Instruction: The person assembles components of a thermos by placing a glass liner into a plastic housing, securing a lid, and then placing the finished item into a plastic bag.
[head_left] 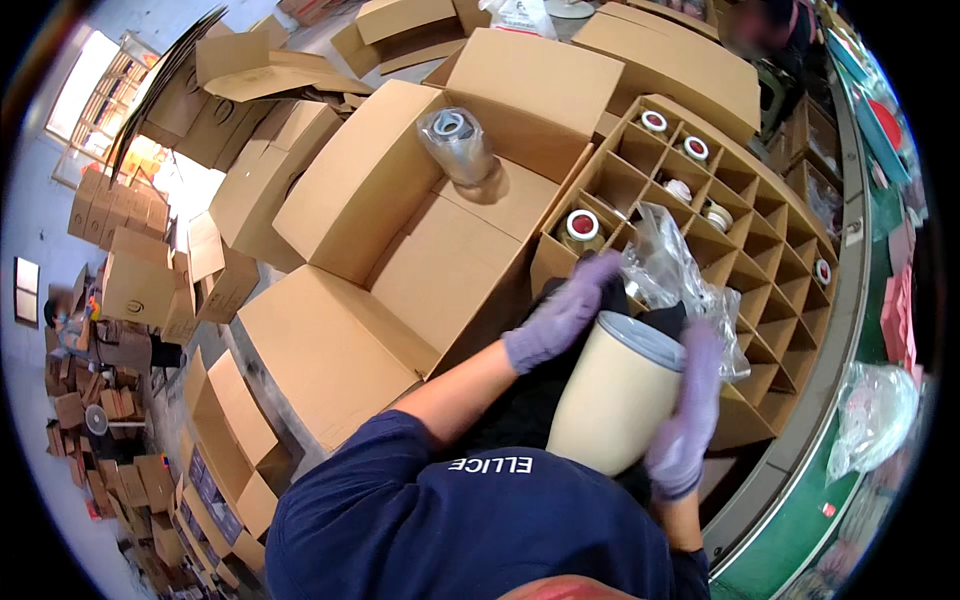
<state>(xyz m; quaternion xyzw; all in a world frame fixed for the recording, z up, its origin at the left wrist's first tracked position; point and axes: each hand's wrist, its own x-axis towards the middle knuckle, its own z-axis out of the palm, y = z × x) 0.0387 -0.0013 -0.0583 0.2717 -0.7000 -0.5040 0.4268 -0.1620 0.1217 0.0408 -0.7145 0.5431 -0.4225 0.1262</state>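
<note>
A large cream tumbler (615,395) with a grey lid leans in front of my body, lid pointing away from me. My right hand (692,420), in a purple glove, lies along its right side with the fingers long against it. My left hand (570,315), also purple-gloved, reaches forward left of the lid, fingers stretched and nothing seen in them. Just beyond, a crumpled clear plastic bag (665,260) lies over the divided carton (760,200). That carton's cells hold several jars, among them a red-and-white-lidded jar (582,230) near my left fingertips.
An open carton (440,240) at left holds a plastic-wrapped grey tumbler (457,145). At right runs a green conveyor (770,560) with a metal edge and a clear bag (870,415) on it. Stacked cartons (140,275) and a person (70,325) are far left; another person (790,30) is top right.
</note>
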